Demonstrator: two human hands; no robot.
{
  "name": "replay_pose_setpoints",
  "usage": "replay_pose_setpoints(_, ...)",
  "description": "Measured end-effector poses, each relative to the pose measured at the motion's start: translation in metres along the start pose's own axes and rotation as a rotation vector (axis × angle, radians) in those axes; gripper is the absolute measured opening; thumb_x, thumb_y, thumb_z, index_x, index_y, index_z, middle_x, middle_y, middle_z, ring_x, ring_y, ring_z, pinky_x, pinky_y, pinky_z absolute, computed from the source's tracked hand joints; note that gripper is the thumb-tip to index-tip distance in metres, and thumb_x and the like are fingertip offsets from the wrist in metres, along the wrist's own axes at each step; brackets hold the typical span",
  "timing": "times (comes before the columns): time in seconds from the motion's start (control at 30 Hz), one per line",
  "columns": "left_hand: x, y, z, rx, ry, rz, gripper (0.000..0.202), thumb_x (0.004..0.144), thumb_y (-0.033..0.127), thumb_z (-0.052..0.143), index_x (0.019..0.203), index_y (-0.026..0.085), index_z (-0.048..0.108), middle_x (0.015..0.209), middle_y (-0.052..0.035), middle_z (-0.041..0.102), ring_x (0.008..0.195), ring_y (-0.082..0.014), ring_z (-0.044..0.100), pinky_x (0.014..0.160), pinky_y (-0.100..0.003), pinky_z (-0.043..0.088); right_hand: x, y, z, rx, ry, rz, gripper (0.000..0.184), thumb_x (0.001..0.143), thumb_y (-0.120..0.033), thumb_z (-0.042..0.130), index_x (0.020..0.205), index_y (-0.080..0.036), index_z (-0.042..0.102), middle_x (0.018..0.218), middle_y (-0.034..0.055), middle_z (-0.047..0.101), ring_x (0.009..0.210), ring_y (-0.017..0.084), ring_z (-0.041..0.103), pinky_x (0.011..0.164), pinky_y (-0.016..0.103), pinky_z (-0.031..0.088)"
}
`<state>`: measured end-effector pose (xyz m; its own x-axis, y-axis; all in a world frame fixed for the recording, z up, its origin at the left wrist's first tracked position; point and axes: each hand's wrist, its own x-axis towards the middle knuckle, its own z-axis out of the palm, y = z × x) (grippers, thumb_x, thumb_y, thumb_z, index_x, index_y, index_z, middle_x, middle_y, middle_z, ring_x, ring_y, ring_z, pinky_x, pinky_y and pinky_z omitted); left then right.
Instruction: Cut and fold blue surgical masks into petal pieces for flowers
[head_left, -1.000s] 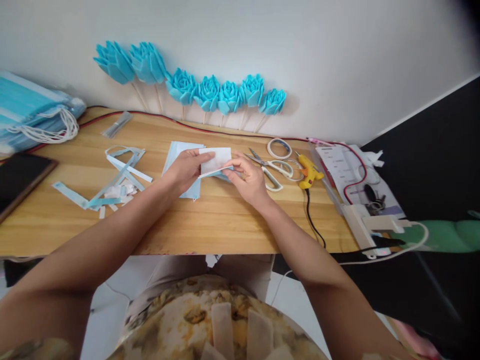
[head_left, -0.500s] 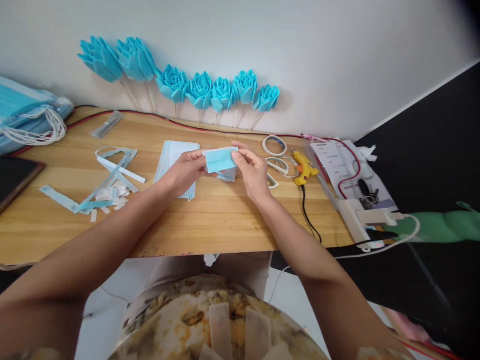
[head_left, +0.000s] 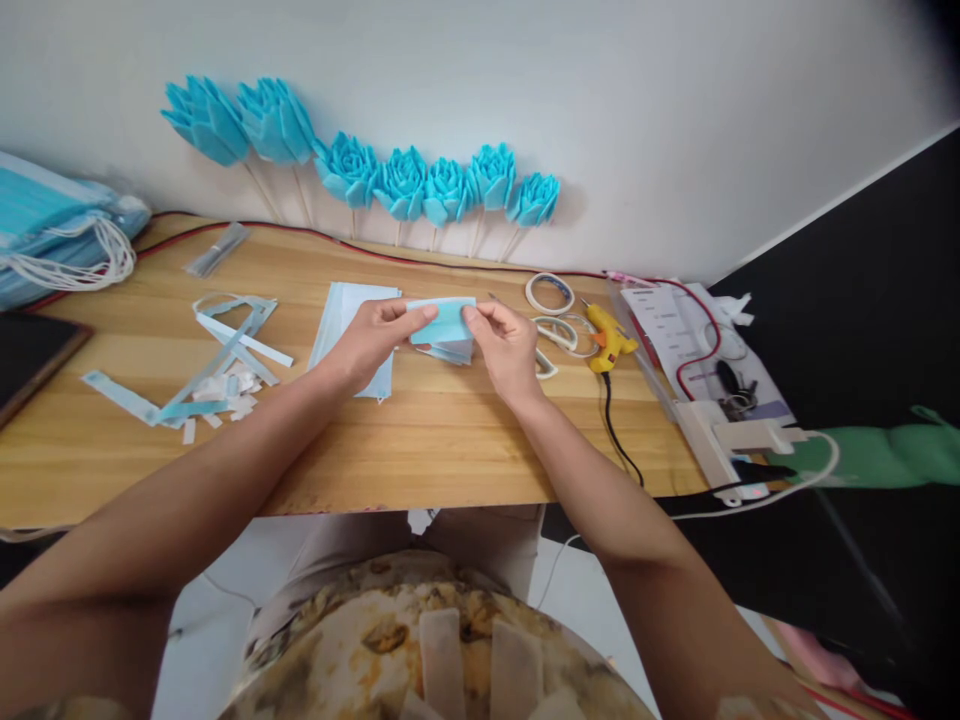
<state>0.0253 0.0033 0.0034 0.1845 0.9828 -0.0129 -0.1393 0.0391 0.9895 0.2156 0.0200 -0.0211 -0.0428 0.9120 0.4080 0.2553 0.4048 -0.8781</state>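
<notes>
My left hand (head_left: 373,338) and my right hand (head_left: 505,345) pinch the two ends of a small blue rectangle of mask fabric (head_left: 446,322), held just above a wooden table (head_left: 420,440). More cut blue pieces (head_left: 454,352) lie right under it. A flat pile of pale blue mask sheets (head_left: 343,318) rests under my left hand. Both hands are closed on the fabric piece.
Several blue fabric roses on sticks (head_left: 405,183) lean on the wall. Cut strips and scraps (head_left: 210,365) lie at the left, a mask stack (head_left: 52,235) far left. Scissors (head_left: 559,335), a tape roll (head_left: 549,293), a yellow glue gun (head_left: 609,338) and a power strip (head_left: 720,440) sit at the right.
The piece was flipped from its white side to its blue side and lifted slightly. My left thumb now lies over its left end; the hands otherwise stay in place.
</notes>
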Motion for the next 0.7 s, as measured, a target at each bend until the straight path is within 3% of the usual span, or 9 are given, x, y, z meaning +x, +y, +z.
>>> replay_pose_setpoints(0.1, -0.0006, 0.0017, 0.0011, 0.073, 0.059, 0.017, 0.045, 0.07, 0.056, 0.086, 0.08, 0.013, 0.077, 0.076, -0.0043, 0.074, 0.071, -0.0151, 0.064, 0.072, -0.028, 0.056, 0.0003, 0.0023, 0.0014, 0.024, -0.018, -0.018, 0.026, 0.091, -0.047, 0.066, 0.083, -0.022, 0.072, 0.084, 0.0004, 0.072, 0.083, 0.016, 0.066, 0.082, 0.031, 0.053)
replay_pose_setpoints(0.17, -0.0004, 0.0026, 0.0022, 0.078, 0.078, 0.029, 0.042, 0.071, 0.054, 0.085, 0.077, 0.014, 0.077, 0.073, -0.0031, 0.073, 0.067, -0.0136, 0.062, 0.07, -0.027, 0.055, 0.0012, 0.0034, 0.0031, 0.09, -0.033, -0.014, 0.025, 0.089, -0.047, 0.069, 0.094, -0.023, 0.071, 0.095, 0.002, 0.075, 0.091, 0.017, 0.068, 0.088, 0.032, 0.055)
replay_pose_setpoints(0.27, -0.0001, 0.0023, 0.0027, 0.091, 0.081, 0.035, 0.039, 0.073, 0.053, 0.083, 0.076, 0.015, 0.077, 0.073, -0.0028, 0.072, 0.068, -0.0138, 0.062, 0.069, -0.027, 0.054, 0.0034, 0.0036, 0.0053, 0.191, -0.044, 0.043, 0.046, 0.083, -0.054, 0.074, 0.119, -0.026, 0.065, 0.118, 0.0063, 0.073, 0.107, 0.019, 0.069, 0.094, 0.034, 0.056)
replay_pose_setpoints(0.33, -0.0001, 0.001, 0.002, 0.1, 0.065, 0.041, 0.036, 0.075, 0.051, 0.082, 0.076, 0.015, 0.077, 0.074, -0.0029, 0.073, 0.069, -0.014, 0.062, 0.07, -0.027, 0.054, 0.0047, 0.0034, 0.0054, 0.205, -0.06, 0.089, 0.057, 0.081, -0.06, 0.074, 0.126, -0.027, 0.062, 0.117, 0.0068, 0.073, 0.105, 0.02, 0.069, 0.091, 0.034, 0.057)
replay_pose_setpoints(0.4, -0.0001, -0.0007, 0.0011, 0.102, 0.046, 0.045, 0.034, 0.075, 0.048, 0.082, 0.075, 0.015, 0.077, 0.074, -0.0028, 0.073, 0.069, -0.0137, 0.062, 0.07, -0.027, 0.053, 0.0052, 0.0036, 0.0047, 0.201, -0.084, 0.118, 0.054, 0.081, -0.063, 0.072, 0.121, -0.027, 0.065, 0.104, 0.0044, 0.072, 0.095, 0.018, 0.069, 0.083, 0.032, 0.057)
replay_pose_setpoints(0.57, 0.0003, -0.0027, 0.0006, 0.116, 0.032, 0.022, 0.032, 0.077, 0.047, 0.081, 0.08, 0.015, 0.079, 0.076, -0.0033, 0.074, 0.072, -0.0148, 0.064, 0.073, -0.029, 0.054, 0.0036, 0.0054, 0.0034, 0.154, -0.069, 0.115, 0.035, 0.085, -0.056, 0.071, 0.078, -0.022, 0.069, 0.072, -0.0031, 0.06, 0.067, 0.012, 0.054, 0.066, 0.026, 0.046)
replay_pose_setpoints(0.7, 0.0001, -0.0005, 0.0013, 0.133, 0.076, 0.027, 0.034, 0.076, 0.049, 0.081, 0.076, 0.015, 0.078, 0.069, -0.0024, 0.071, 0.067, -0.0139, 0.061, 0.069, -0.028, 0.052, 0.0032, 0.0058, 0.0043, 0.196, -0.025, 0.098, 0.03, 0.085, -0.047, 0.073, 0.072, -0.021, 0.068, 0.067, -0.0045, 0.054, 0.063, 0.009, 0.047, 0.061, 0.024, 0.04)
